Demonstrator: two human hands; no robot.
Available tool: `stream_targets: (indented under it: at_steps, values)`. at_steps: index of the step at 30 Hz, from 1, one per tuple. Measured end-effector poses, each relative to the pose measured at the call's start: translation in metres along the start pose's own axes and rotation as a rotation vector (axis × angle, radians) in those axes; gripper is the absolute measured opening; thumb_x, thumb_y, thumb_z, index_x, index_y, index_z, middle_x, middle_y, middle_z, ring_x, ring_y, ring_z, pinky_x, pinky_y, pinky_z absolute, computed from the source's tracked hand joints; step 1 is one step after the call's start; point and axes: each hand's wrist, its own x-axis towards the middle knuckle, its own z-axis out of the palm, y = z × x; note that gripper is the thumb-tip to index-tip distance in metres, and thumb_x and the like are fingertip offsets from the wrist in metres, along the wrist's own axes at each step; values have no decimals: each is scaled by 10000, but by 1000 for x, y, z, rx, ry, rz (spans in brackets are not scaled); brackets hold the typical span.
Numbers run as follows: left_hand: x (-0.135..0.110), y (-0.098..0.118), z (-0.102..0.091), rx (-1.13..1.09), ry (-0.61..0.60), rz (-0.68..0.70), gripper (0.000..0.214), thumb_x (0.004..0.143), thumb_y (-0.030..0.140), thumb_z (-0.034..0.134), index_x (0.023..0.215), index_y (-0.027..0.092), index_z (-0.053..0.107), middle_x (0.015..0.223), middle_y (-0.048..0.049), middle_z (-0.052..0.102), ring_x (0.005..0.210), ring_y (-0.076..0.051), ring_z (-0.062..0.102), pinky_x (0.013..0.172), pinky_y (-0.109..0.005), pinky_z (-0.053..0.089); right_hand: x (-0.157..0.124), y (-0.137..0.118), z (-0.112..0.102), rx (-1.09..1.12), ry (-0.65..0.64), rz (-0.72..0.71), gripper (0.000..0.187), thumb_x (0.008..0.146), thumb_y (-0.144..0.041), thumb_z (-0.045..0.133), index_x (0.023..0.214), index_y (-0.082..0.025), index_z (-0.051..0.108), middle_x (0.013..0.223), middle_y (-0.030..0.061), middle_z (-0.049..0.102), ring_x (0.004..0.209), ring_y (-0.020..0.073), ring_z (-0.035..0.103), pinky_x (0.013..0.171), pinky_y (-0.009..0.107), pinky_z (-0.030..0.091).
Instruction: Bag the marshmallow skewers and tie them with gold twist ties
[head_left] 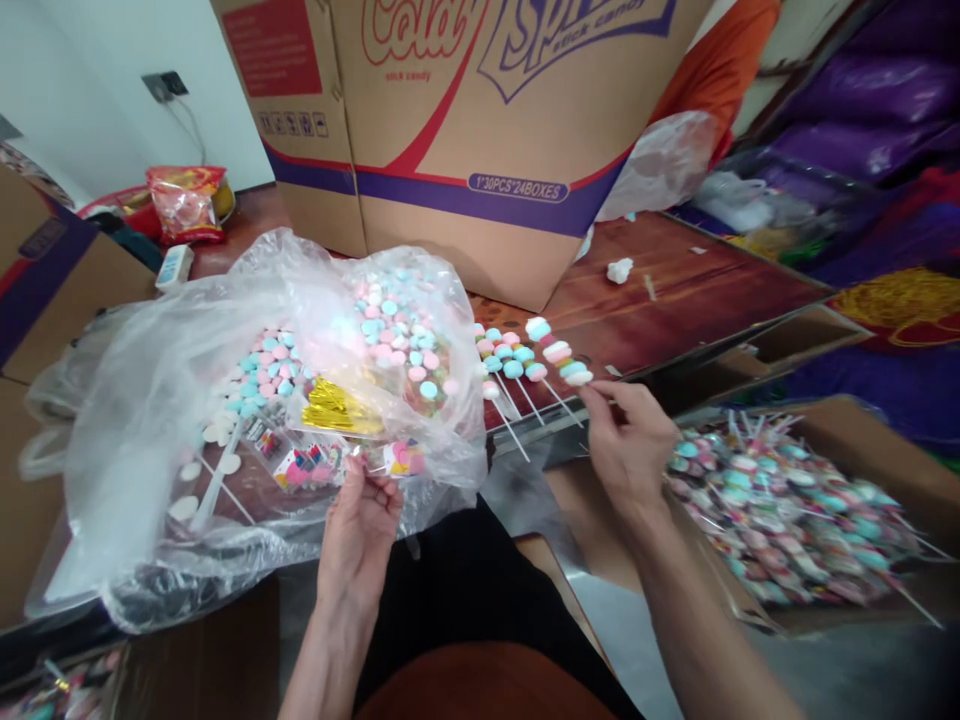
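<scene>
My right hand [628, 438] pinches the white stick of a candy skewer [559, 353] with pink, white and blue pieces, holding it just above the table edge. Beside it several more candy skewers [504, 358] lie on the brown table [675, 290]. My left hand [360, 525] is closed at the front edge of a big clear plastic bag [150, 420], fingers pinched on a small printed wrapper [401, 458]. The bag holds many pastel candies [397, 335], a bundle of gold twist ties [334, 410] and white sticks.
A large cardboard carton [465, 130] printed "stick candy" stands behind the bag. A box of wrapped candy skewers [780, 510] sits at my right. A red snack bag [186, 200] lies at the back left. Another person's orange sleeve [720, 60] shows at the top right.
</scene>
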Motion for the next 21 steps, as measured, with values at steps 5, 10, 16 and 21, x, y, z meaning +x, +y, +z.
stream_targets:
  at_steps: [5, 10, 16, 21]
  values:
    - [2, 4, 3, -36, 40, -12, 245, 846, 335, 777, 738, 157, 648, 668, 0, 582, 598, -101, 564, 592, -213, 525, -37, -60, -34, 361, -240, -159, 109, 923, -176, 620, 862, -225, 697, 801, 25, 671, 718, 171, 628, 647, 299, 498]
    - [1, 2, -1, -29, 24, 35, 252, 821, 356, 801, 759, 157, 659, 682, 1, 598, 615, -99, 581, 609, -213, 537, -52, -79, -40, 377, -305, -327, 187, 912, -62, 595, 915, -217, 701, 820, 40, 671, 731, 160, 655, 656, 273, 534]
    - [3, -2, -7, -6, -4, 159, 353, 653, 388, 919, 788, 152, 693, 737, 1, 657, 644, -98, 601, 637, -220, 533, -54, -67, -45, 172, -315, -520, 207, 927, -65, 589, 964, -218, 723, 861, 47, 690, 726, 140, 674, 650, 244, 530]
    - [9, -6, -13, 73, 30, 326, 346, 620, 403, 923, 761, 172, 707, 782, 8, 703, 694, -108, 635, 687, -248, 531, -55, -66, -52, 83, -339, -643, 204, 914, -75, 624, 1006, -219, 734, 888, 58, 715, 780, 167, 688, 721, 277, 531]
